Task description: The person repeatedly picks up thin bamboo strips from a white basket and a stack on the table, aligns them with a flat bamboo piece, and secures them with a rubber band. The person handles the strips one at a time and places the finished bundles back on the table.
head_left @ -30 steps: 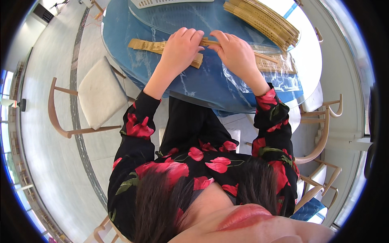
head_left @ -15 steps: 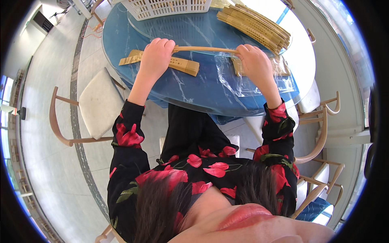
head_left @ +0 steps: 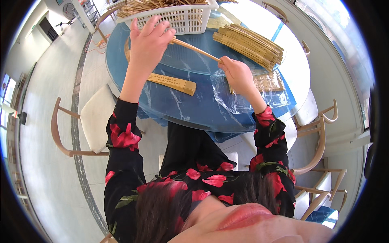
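Observation:
A pair of wooden chopsticks [head_left: 197, 50] slants between my two hands above the blue table. My right hand [head_left: 239, 75] is closed, pinching the lower right end. At the upper left end, my left hand [head_left: 150, 44] has its thumb and a finger against the sticks, its other fingers raised and spread. Beside that hand's outer edge shows a curved tan strip [head_left: 127, 49], mostly hidden; I cannot make out whether the hand holds it. Flat tan paper sleeves [head_left: 174, 83] with dark print lie on the table just below my left hand.
A white slatted basket [head_left: 188, 22] full of loose chopsticks [head_left: 162, 5] stands at the back. A fanned stack of tan sleeves [head_left: 249, 45] lies at the right, near a clear plastic-wrapped pack [head_left: 265, 83]. Wooden chairs [head_left: 95, 117] stand around the round glass-topped table [head_left: 162, 107].
My left hand has risen away from the sleeves and its fingers have spread. My right hand has moved left and down, tilting the chopsticks. More of the basket is in view.

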### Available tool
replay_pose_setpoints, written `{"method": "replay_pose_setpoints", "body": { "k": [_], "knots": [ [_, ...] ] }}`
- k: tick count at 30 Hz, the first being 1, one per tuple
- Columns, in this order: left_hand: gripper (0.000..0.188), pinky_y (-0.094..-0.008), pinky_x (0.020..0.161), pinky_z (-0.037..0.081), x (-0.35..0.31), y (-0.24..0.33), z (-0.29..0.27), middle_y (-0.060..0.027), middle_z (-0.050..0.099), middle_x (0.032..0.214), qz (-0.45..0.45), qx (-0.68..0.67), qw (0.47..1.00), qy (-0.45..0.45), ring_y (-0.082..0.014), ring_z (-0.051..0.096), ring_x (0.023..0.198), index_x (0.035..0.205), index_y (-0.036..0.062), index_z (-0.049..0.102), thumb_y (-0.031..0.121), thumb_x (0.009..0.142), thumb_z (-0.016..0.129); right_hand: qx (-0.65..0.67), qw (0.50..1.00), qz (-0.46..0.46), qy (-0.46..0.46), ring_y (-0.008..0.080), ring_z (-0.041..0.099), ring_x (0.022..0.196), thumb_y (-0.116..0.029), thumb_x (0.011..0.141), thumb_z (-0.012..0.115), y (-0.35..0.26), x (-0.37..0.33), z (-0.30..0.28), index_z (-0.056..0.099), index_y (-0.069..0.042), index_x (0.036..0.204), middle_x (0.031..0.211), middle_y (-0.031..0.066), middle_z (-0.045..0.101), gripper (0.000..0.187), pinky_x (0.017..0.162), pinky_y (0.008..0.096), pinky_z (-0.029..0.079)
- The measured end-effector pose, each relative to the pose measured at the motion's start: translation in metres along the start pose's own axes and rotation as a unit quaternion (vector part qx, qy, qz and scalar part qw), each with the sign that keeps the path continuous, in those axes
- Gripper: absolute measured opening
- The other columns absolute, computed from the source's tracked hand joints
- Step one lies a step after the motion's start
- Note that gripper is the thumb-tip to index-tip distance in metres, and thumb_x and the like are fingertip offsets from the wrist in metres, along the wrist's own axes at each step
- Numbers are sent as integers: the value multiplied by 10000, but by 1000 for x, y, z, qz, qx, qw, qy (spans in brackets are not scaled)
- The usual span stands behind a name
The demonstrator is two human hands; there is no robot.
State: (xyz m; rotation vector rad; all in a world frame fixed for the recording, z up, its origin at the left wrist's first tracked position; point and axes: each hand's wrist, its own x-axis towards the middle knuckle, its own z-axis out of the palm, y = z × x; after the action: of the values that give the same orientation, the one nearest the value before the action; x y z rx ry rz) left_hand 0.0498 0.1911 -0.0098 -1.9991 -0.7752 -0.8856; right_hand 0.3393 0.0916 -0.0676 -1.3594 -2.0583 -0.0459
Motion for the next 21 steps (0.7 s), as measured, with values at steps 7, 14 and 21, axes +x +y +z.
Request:
{"method": "replay_pose_setpoints", "body": {
  "k": [7,14,21],
  "knots": [
    [538,-449,1155,342,-10,42,4,-129,457,1530,-412,-474,708,323,-302,385,1453,1469,66,442,302,1023,627,145,986,83,19,413,650,754,-228,1065,525,-28,-3,34,555,-49,993,813,151,684,195,633,488,483],
    [638,-503,1062,515,-40,51,44,-225,556,1407,-503,-782,281,239,-347,616,1235,1424,36,401,576,1086,371,-166,986,-26,-15,273,666,666,-164,962,615,-23,-25,54,632,-80,1138,715,70,646,196,581,395,519],
    [507,-279,643,366,-65,57,70,-2,531,888,-513,-813,127,246,-100,357,631,1460,106,454,467,1142,296,-249,964,-95,-24,157,619,597,-138,857,632,-37,-40,70,611,-58,1392,664,-15,570,542,524,323,499]
  ]
}}
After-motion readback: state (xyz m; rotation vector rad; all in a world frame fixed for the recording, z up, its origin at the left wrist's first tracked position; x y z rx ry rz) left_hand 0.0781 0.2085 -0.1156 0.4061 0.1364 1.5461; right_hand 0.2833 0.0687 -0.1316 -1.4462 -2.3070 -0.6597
